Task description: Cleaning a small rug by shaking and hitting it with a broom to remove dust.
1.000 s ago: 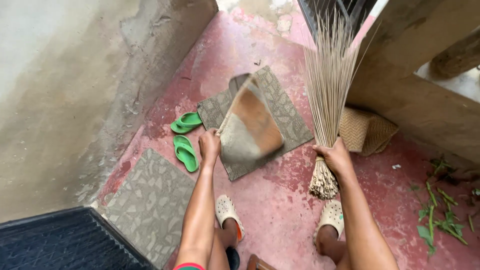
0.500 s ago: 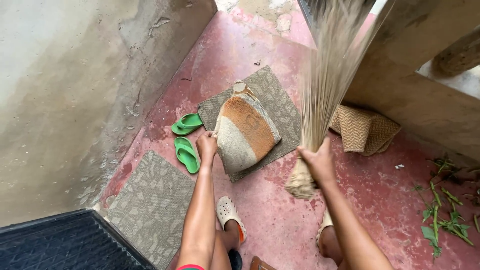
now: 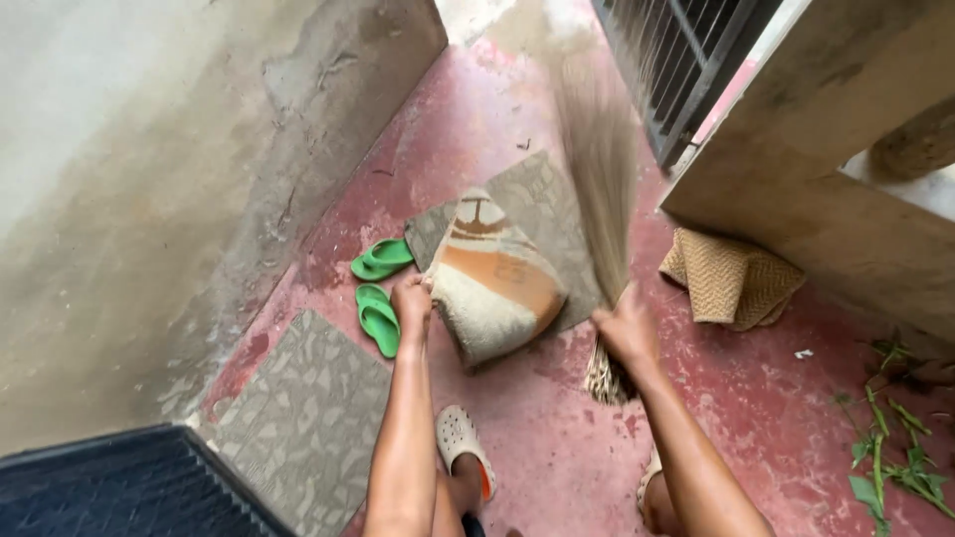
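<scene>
Left hand point(image 3: 412, 301) closed on the edge of a small rug point(image 3: 494, 285), cream and orange with a brown pattern at the top. The rug hangs lifted off the floor, sagging over the grey patterned mat point(image 3: 542, 204) that lies behind it.

Right hand point(image 3: 625, 330) closed around the bound end of a stick broom point(image 3: 600, 179). Bristles point up and away and are blurred. They sit just right of the rug's upper edge; can't tell if they touch it.

Two green sandals point(image 3: 379, 288) on the red floor point(image 3: 557, 428), just left of the left hand. A second grey mat point(image 3: 303, 418) lies nearer the camera, by a dark mat point(image 3: 119, 487) at bottom left. A crumpled woven tan mat point(image 3: 733, 278) lies against the concrete step on the right. Green leafy stems point(image 3: 890, 447) are scattered at far right. Person's feet in pale clogs point(image 3: 464, 441) below the arms.
</scene>
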